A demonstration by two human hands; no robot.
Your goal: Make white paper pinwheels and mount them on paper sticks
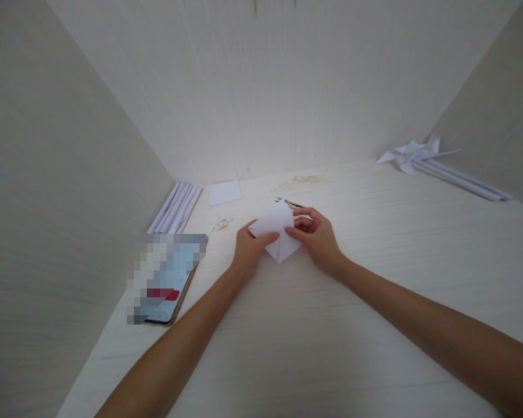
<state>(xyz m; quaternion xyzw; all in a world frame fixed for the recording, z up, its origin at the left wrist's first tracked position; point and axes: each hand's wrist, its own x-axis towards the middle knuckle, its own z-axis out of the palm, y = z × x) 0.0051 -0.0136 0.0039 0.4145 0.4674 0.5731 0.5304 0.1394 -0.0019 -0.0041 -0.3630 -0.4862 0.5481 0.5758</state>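
Right now both hands are working a folded white paper [279, 232] on the pale desk [375, 302], about the middle of it and a little toward the far side. The left hand [248, 252] is pinching the paper's left edge, thumb lying across the top face, while the right hand [316, 235] is gripping the right edge with curled fingers; neither hand is released. The paper's lower corner is pointing toward the near side, with a crease running up from it.

To do this fold well, I judge the edges should be lined up before any pressing, and the crease should be run flat against the desk rather than in the air.

Something dark and thin [290, 203] is peeking out just beyond the paper; I cannot tell what it is. A phone [169, 278] is lying near the left wall, rolled paper sticks [176, 207] beyond it, a small paper square [225, 192] farther back, and a finished pinwheel [412, 152] far right.
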